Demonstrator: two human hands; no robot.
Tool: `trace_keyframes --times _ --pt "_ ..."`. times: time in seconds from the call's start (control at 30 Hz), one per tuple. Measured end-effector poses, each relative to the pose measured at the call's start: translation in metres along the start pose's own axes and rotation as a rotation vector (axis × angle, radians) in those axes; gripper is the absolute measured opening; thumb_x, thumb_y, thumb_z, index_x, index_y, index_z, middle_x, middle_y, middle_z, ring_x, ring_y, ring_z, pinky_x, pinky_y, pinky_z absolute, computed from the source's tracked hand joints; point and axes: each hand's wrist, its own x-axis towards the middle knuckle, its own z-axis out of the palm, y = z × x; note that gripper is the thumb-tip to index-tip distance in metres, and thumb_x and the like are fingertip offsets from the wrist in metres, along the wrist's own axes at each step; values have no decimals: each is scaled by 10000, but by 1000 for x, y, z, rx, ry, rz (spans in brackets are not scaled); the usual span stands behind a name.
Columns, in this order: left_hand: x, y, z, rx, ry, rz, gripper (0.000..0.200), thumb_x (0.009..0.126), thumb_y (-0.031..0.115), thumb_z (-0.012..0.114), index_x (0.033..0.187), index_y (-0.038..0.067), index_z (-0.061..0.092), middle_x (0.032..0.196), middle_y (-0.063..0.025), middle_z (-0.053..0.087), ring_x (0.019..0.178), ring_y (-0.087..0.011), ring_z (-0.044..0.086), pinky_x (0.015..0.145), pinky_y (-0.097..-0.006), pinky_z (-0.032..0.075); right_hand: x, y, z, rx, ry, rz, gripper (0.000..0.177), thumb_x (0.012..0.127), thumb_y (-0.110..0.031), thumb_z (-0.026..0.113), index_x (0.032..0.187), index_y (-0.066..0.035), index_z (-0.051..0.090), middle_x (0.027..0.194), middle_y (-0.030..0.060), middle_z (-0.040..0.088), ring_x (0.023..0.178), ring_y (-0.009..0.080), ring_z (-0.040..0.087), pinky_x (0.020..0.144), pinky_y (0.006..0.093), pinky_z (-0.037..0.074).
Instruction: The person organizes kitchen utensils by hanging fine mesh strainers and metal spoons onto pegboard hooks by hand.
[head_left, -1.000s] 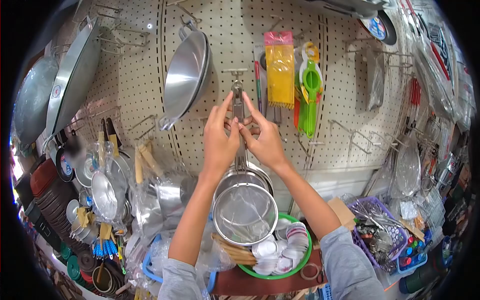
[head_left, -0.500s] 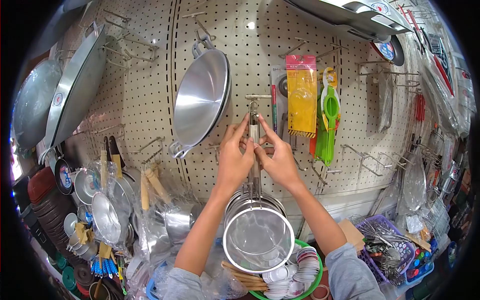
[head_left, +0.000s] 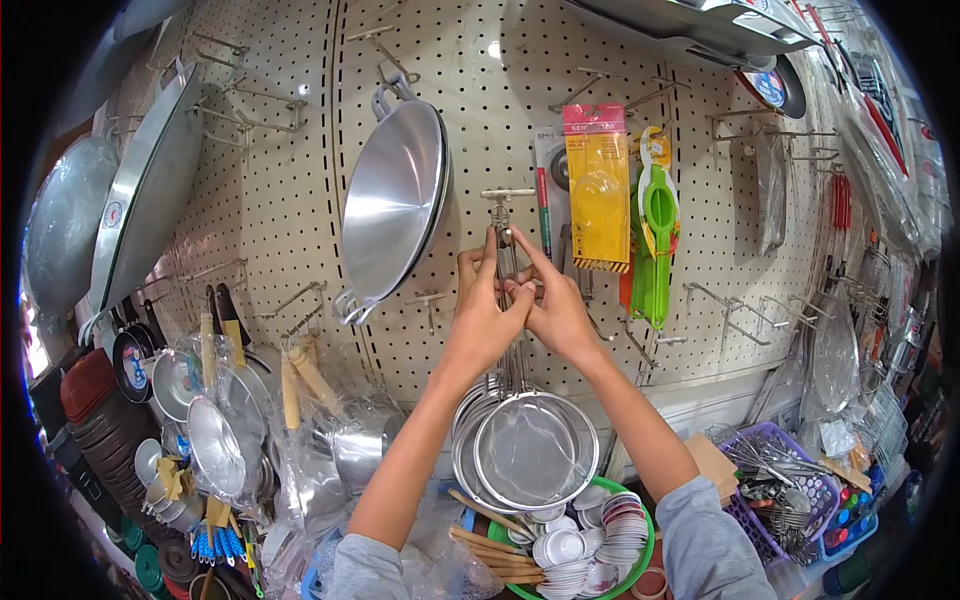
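Several round metal mesh strainers (head_left: pixel 536 450) hang in a stack, handles upward, below a pegboard hook (head_left: pixel 508 194). My left hand (head_left: pixel 488 318) closes around the handles from the left, its index finger pointing up near the hook. From the right, my right hand (head_left: pixel 562 318) pinches the same handles, its thumb close to my left thumb. The handle tops lie between my fingertips, just under the hook's crossbar. Whether they are still threaded on the hook is hard to see. Behind the front strainer, more rims (head_left: pixel 464 455) show at the left.
A metal wok (head_left: pixel 392 195) hangs left of my hands. Right of them hang a yellow packaged tool (head_left: pixel 598 190) and a green squeezer (head_left: pixel 655 240). Below are a green basin (head_left: pixel 645 560) of small dishes, wooden-handled items (head_left: pixel 495 553) and a purple basket (head_left: pixel 735 505) of utensils.
The front strainer has swung right and up, apart from the stack, exposing the rims behind it. My hands keep their hold near the hook. The view has shifted slightly.
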Motion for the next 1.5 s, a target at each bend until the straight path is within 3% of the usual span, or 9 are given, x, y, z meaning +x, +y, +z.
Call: trace_keyframes --times 0.03,0.13,0.33,0.47,0.57,0.67,0.87,1.17,1.5 --pt "2 -3 2 10 1 14 817 950 163 679 1627 -46 273 1357 -183 433 1123 -288 629 973 -367 545 0 -1 0 -2 11 -4 793 926 30 658 1630 -243 415 905 53 650 776 86 605 717 293 556" --pt "6 5 -2 -70 -17 -44 820 947 164 687 1627 -40 278 1366 -184 429 1198 -314 599 998 -382 541 3 -6 -2 -99 100 -80 764 863 21 645 1568 -240 510 987 162 739 719 240 717 714 361 565" --pt "11 -5 2 -71 24 -1 796 942 149 700 1614 -39 318 1356 -182 436 1185 -302 603 966 -375 560 6 -2 -5 -93 109 1 691 848 -16 678 1499 -231 596 895 117 764 736 211 730 711 356 565" --pt "9 9 -3 -105 -21 -86 795 931 156 706 1605 -44 336 1368 -194 441 1242 -328 567 1026 -411 521 6 4 -1 -84 137 -69 704 849 -9 697 1506 -236 583 895 118 761 711 228 717 736 380 566" --pt "10 -8 0 129 21 55 822 910 163 715 1605 -50 331 1390 -208 437 1310 -367 503 1102 -442 453 6 9 0 -133 150 -83 701 856 -24 734 1507 -227 573 947 120 737 729 237 711 737 388 560" --pt "8 -18 4 155 35 71 805 906 224 743 1578 -47 392 1346 -176 479 1130 -282 572 981 -380 509 3 15 1 -206 154 -92 684 869 -70 779 1502 -216 566 992 119 695 758 240 703 731 392 558" --pt "1 -11 5 158 -11 86 923 882 194 752 1624 -54 263 1408 -250 404 1349 -414 442 1132 -462 416 -1 8 2 -184 120 -23 659 885 -137 807 1492 -204 560 992 109 668 750 237 674 726 384 558" --pt "-11 -14 5 284 -3 157 930 891 258 756 1615 -68 271 1407 -261 405 1303 -445 446 1125 -507 407 -10 9 3 -193 77 -57 704 891 -146 800 1524 -187 496 1004 114 654 730 227 654 712 376 554" --pt "-36 0 1 383 -10 105 800 877 286 775 1533 -38 453 1374 -234 483 1266 -426 463 1099 -521 398 -30 15 2 -176 23 -78 751 886 -140 791 1555 -184 453 1071 136 646 735 241 657 701 381 551"
